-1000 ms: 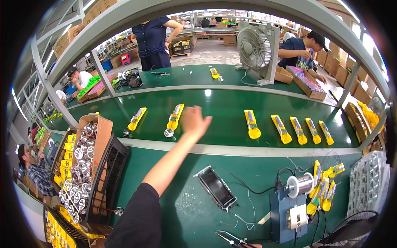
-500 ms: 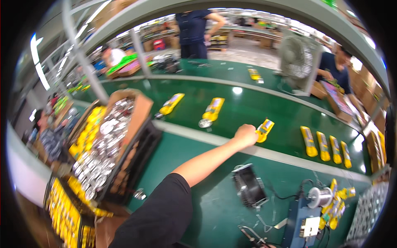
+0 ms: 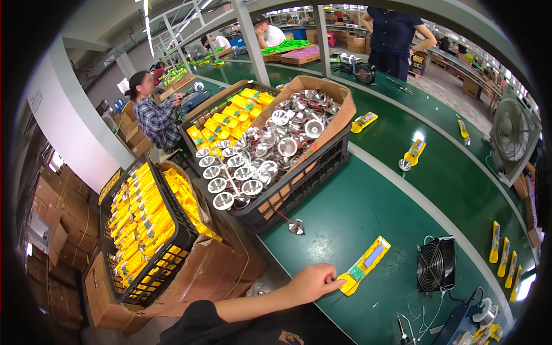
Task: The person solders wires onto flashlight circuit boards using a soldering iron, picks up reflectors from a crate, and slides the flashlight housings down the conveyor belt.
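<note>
My left hand (image 3: 310, 283) reaches in from the lower left, its thumb and fingers pinching the near end of a yellow plastic housing (image 3: 348, 287). This housing lies on the green tabletop (image 3: 322, 253), open side up. Inside it are a small green circuit board (image 3: 356, 272) and a purple cylindrical cell (image 3: 374, 254). Beyond it, to the left, a loose silver reflector cup (image 3: 296, 227) with thin wires rests on the table. My right hand is out of view. Near the lower edge stands a thin pen-like tool (image 3: 402, 328), probably a soldering iron.
A black crate (image 3: 276, 204) holds a carton of wired reflector cups and yellow housings. Another crate (image 3: 150, 270) of housings stands left. A small black fan (image 3: 435, 264) and a solder spool (image 3: 485, 312) are right. Beyond runs a green belt (image 3: 443, 178) carrying housings. Several people are farther off.
My left hand has come back from the belt to the near tabletop with a yellow housing. The view has swung left, bringing the crates closer to the middle.
</note>
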### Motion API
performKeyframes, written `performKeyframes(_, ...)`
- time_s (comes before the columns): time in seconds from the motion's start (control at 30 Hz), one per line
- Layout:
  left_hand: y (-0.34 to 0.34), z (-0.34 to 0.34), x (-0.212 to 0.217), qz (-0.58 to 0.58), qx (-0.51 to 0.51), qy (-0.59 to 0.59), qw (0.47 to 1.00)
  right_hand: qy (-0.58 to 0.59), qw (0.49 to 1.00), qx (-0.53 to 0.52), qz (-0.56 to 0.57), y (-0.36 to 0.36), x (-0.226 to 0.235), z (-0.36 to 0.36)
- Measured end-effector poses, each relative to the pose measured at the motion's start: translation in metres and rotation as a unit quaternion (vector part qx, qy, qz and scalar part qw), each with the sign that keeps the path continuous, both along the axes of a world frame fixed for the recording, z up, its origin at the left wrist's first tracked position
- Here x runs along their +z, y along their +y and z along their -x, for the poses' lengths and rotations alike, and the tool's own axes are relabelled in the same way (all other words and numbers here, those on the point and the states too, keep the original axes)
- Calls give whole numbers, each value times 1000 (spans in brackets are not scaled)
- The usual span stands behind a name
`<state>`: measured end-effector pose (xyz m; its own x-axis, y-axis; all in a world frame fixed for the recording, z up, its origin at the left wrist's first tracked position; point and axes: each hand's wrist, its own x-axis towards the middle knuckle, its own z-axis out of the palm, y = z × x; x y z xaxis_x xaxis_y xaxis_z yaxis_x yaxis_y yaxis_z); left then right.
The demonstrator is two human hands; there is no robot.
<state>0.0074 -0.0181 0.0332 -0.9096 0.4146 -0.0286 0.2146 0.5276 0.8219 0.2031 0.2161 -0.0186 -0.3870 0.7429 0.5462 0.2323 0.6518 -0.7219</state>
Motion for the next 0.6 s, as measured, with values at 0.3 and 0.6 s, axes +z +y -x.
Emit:
performKeyframes(0.3,-70,66,-33,-117,389,111,907,109,955,26,275,-22,24,11)
performKeyframes(0.6,-41,76,-36,-391,305,-8,868,188,950,71,239,-13,29,40)
